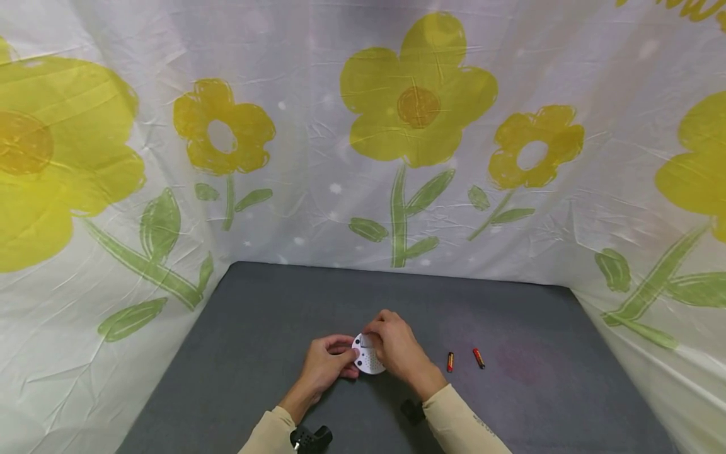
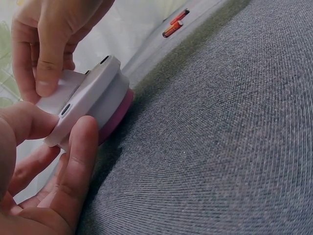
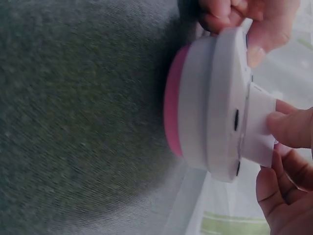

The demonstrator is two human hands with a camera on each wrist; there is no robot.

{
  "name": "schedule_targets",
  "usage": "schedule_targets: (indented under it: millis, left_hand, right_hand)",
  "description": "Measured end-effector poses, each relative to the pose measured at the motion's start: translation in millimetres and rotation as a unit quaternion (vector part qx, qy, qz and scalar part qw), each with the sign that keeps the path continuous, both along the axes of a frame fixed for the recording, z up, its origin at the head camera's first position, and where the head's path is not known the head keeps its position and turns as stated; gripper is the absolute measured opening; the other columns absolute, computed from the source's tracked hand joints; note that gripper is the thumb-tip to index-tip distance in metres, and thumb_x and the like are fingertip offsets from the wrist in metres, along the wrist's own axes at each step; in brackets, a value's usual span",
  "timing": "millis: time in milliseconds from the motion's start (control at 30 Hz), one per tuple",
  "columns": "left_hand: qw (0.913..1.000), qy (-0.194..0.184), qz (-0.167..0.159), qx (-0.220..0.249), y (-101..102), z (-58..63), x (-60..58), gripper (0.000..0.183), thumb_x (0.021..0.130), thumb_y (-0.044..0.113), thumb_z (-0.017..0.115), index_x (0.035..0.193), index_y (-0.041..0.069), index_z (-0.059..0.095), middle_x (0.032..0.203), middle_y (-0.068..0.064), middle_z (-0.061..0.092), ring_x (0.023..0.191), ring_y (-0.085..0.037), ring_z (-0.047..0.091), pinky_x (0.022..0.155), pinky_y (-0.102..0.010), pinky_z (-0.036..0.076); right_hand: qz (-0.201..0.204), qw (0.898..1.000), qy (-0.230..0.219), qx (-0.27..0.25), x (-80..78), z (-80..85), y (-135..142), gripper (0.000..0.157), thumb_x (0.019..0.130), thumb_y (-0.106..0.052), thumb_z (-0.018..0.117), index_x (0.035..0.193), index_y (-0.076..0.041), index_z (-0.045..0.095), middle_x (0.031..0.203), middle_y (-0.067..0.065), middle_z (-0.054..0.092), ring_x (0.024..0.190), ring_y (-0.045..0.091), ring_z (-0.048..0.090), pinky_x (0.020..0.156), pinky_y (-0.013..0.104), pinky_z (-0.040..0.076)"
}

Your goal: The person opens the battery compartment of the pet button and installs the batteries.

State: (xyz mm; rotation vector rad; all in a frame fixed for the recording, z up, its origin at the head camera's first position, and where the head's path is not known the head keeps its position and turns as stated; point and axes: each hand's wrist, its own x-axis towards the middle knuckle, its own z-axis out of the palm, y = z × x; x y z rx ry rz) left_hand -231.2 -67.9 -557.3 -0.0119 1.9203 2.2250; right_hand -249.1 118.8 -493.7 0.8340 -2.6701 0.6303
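Observation:
A round white device (image 1: 370, 364) lies on the dark table, its face with small holes and dark feet turned up. From the side, the right wrist view shows its white body (image 3: 222, 103) above a pink band (image 3: 173, 103). My left hand (image 1: 326, 364) grips the rim at the left, thumb on top and fingers underneath. Between thumb and fingers, my right hand (image 1: 399, 350) pinches a flat white cover (image 3: 259, 128), which stands tilted up from the device's face. What lies under the cover is hidden.
Right of the hands, two red-and-black batteries (image 1: 450, 362) (image 1: 479, 357) lie apart on the grey cloth table (image 1: 283, 302). A white curtain (image 1: 317, 208) with yellow flowers hangs at the back and along both sides. Black wrist cameras (image 1: 311, 438) sit at both wrists.

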Motion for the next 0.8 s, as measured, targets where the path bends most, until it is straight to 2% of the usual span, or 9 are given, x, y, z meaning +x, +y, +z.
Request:
schedule_targets:
  millis: [333, 500, 800]
  left_hand:
    - [1.0, 0.003, 0.001, 0.007, 1, -1.7, -0.1, 0.035, 0.086, 0.002, 0.075, 0.118, -0.008, 0.064, 0.09, -0.014, 0.072, 0.062, -0.021, 0.071, 0.06, -0.039, 0.064]
    - [1.0, 0.002, 0.004, 0.007, 2, -2.8, -0.7, 0.037, 0.086, 0.003, 0.075, 0.119, -0.008, 0.064, 0.091, -0.015, 0.072, 0.061, -0.021, 0.071, 0.061, -0.039, 0.064]
    - [0.9999, -0.002, 0.01, 0.009, 2, -1.3, -0.6, 0.037, 0.086, 0.003, 0.075, 0.119, -0.008, 0.064, 0.091, -0.014, 0.072, 0.061, -0.022, 0.071, 0.059, -0.038, 0.064]
  right_hand:
    - [-0.03, 0.998, -0.008, -0.058, -7.0, 21.3, 17, 0.018, 0.091, -0.001, 0.069, 0.095, -0.015, 0.079, 0.09, -0.004, 0.063, 0.082, 0.011, 0.063, 0.069, 0.026, 0.057]
    - [-0.045, 0.997, -0.013, -0.06, -6.9, 25.8, 33, 0.02, 0.09, 0.001, 0.07, 0.093, -0.017, 0.079, 0.089, -0.004, 0.064, 0.081, 0.009, 0.062, 0.068, 0.025, 0.055]
    - [-0.057, 0.997, -0.028, -0.04, 3.6, 24.3, 72, 0.019, 0.088, 0.001, 0.071, 0.088, -0.016, 0.079, 0.086, -0.004, 0.066, 0.078, 0.01, 0.06, 0.065, 0.026, 0.052]
